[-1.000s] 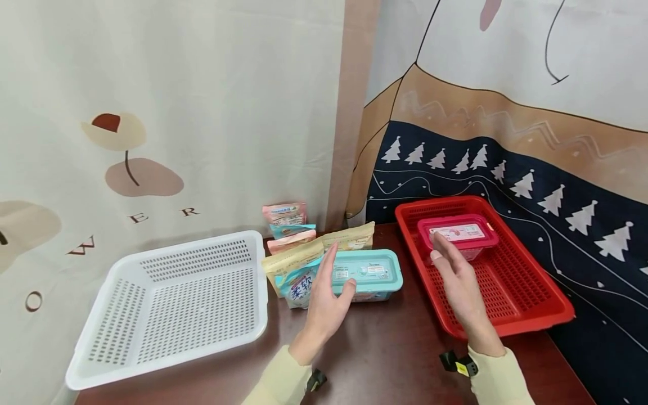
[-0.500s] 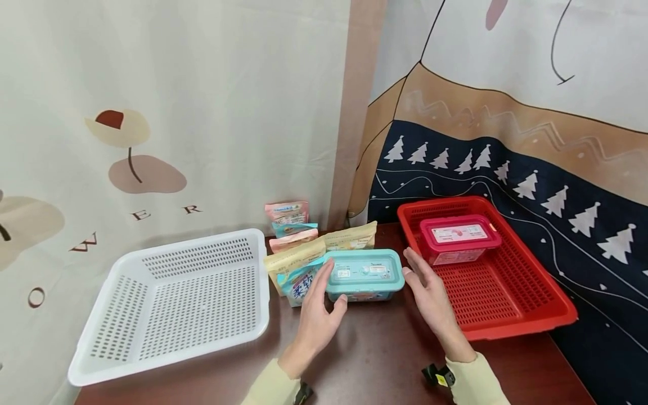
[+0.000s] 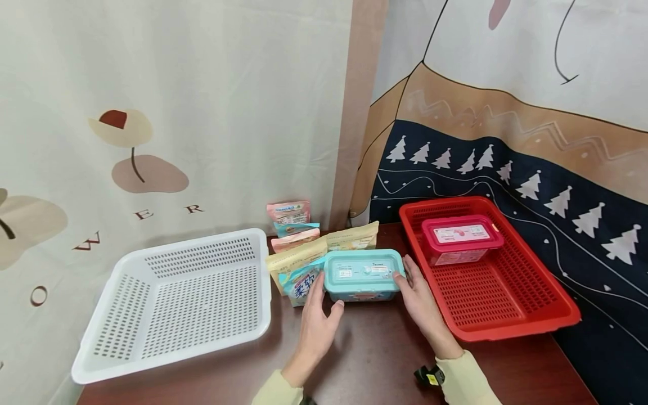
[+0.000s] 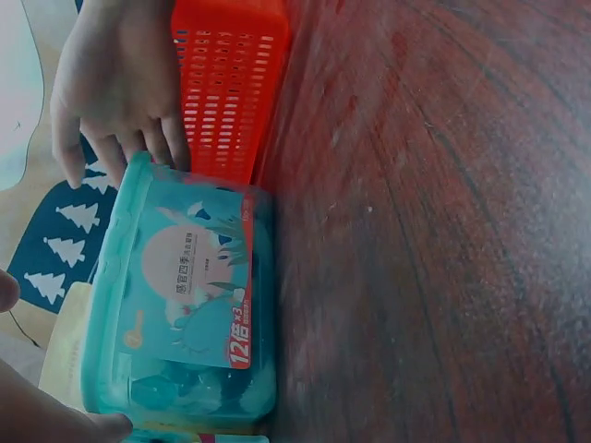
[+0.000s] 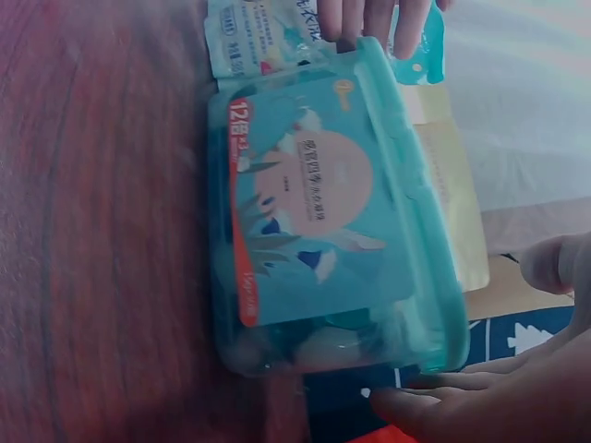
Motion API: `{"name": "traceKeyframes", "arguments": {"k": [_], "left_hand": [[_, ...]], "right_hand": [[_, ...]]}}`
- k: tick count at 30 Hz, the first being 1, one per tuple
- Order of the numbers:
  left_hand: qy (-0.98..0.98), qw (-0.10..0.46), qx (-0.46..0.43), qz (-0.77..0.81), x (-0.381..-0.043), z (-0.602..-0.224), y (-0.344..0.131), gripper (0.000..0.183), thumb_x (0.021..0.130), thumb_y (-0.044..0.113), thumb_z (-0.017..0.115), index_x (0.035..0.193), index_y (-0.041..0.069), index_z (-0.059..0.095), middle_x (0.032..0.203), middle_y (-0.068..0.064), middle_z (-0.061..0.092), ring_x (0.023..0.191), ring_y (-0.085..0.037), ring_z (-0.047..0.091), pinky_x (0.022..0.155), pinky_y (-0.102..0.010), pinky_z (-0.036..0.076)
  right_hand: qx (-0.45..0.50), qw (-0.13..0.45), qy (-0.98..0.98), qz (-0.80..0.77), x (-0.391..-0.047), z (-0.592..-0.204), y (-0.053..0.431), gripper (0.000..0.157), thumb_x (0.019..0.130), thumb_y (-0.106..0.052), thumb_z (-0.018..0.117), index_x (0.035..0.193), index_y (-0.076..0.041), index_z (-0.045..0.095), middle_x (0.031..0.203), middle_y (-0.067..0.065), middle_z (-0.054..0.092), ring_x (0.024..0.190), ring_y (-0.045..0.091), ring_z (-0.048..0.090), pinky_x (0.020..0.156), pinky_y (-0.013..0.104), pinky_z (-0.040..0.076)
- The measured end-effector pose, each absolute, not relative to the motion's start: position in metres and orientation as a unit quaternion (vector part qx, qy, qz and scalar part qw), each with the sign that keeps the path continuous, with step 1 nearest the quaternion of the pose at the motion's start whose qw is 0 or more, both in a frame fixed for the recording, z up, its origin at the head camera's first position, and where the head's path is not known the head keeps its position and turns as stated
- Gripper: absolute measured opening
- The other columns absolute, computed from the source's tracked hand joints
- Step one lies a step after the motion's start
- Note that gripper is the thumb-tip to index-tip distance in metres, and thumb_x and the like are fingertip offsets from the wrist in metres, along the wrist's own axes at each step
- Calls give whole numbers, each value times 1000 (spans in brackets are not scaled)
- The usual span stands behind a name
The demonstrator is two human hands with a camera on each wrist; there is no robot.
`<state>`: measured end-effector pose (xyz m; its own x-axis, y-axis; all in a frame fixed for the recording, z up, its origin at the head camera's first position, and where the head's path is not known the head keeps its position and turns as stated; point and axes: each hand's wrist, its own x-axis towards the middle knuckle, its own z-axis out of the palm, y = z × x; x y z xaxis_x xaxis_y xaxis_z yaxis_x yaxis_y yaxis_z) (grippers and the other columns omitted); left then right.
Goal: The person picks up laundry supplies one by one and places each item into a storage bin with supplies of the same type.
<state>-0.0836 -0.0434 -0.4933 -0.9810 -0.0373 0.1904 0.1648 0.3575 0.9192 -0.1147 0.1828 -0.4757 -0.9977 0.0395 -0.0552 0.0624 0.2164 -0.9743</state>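
Note:
A turquoise lidded plastic tub (image 3: 363, 271) of laundry capsules stands on the table between both hands. My left hand (image 3: 316, 326) lies along its left end, fingers fairly straight and the thumb apart from them near the front. At the right end is my right hand (image 3: 419, 295), its fingers extended along the side and its thumb by the lid's corner. The right wrist view shows the tub's printed front label (image 5: 309, 203) and the right-hand fingers (image 5: 443, 397) right at the end wall. Capsules show dimly through the tub's clear wall in the left wrist view.
Soft pouches, one a blue pouch (image 3: 304, 284) and another a beige pouch (image 3: 298, 256), stand left of and behind the tub. A white basket (image 3: 202, 349) is at the left. On the right, a red basket (image 3: 506, 332) holds a pink lidded tub (image 3: 462, 239).
My right hand has moved left from over the red basket to the turquoise tub's right end. My left hand has shifted slightly down to its left end. The tub stays put.

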Motion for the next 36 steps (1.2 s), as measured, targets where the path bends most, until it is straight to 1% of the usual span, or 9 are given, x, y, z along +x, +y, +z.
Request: {"name": "traceKeyframes", "arguments": {"k": [5, 8, 11, 13, 16, 19, 25, 31, 36], "left_hand": [[-798, 76, -30, -597, -86, -500, -41, 74, 94, 4, 63, 159, -7, 29, 166, -25, 27, 151, -38, 30, 116, -46, 35], [-795, 75, -23, -602, -88, -504, -39, 74, 94, 4, 63, 157, -10, 28, 164, -29, 28, 150, -40, 31, 115, -46, 37], [-784, 62, -7, -618, -91, -504, -39, 75, 94, 5, 63, 158, -9, 26, 164, -28, 27, 149, -39, 33, 116, -45, 36], [-764, 47, 5, -643, -93, -504, -38, 76, 96, 6, 62, 160, -7, 23, 166, -26, 24, 150, -37, 31, 117, -45, 33], [-731, 28, 11, -682, -95, -503, -37, 77, 98, 5, 60, 161, -7, 17, 167, -26, 18, 152, -38, 27, 120, -45, 28], [-714, 20, 9, -699, -94, -505, -35, 78, 99, 4, 59, 161, -8, 14, 167, -27, 15, 152, -39, 25, 120, -47, 26], [-711, 13, 18, -702, -91, -506, -32, 80, 99, 7, 59, 163, -4, 13, 168, -25, 16, 152, -37, 27, 120, -45, 28], [-723, 20, 19, -690, -86, -506, -31, 79, 98, 7, 61, 163, -3, 17, 168, -25, 17, 152, -39, 27, 119, -49, 31], [-737, 33, 18, -675, -85, -506, -32, 79, 96, 7, 63, 162, -4, 20, 168, -26, 18, 152, -38, 27, 118, -51, 32]], "right_hand": [[51, 18, 772, -633, -119, -484, 182, 66, 110, -18, 46, 162, 6, 12, 169, 24, 15, 157, 34, 15, 124, 50, 19], [62, 20, 771, -633, -122, -489, 181, 65, 110, -18, 46, 162, 6, 14, 168, 24, 19, 156, 33, 19, 124, 50, 20], [67, 17, 767, -638, -124, -493, 180, 63, 110, -16, 46, 161, 6, 17, 166, 25, 25, 153, 33, 24, 123, 50, 22], [67, 14, 763, -643, -125, -494, 179, 62, 110, -14, 45, 161, 6, 17, 165, 26, 27, 152, 32, 26, 123, 50, 22], [64, 14, 757, -650, -126, -496, 178, 61, 110, -12, 44, 161, 6, 17, 164, 26, 28, 151, 31, 26, 123, 50, 21], [59, 14, 753, -655, -126, -496, 178, 60, 110, -10, 43, 161, 6, 16, 165, 25, 26, 151, 30, 25, 123, 50, 20], [52, 20, 749, -660, -125, -493, 179, 60, 109, -6, 42, 161, 5, 15, 166, 25, 24, 153, 31, 23, 124, 50, 19], [49, 23, 749, -660, -126, -491, 182, 59, 109, -5, 40, 161, 4, 17, 166, 23, 24, 153, 31, 21, 124, 50, 18], [52, 22, 746, -663, -127, -493, 183, 58, 108, -4, 39, 161, 4, 18, 166, 23, 25, 153, 31, 22, 124, 49, 20]]}}
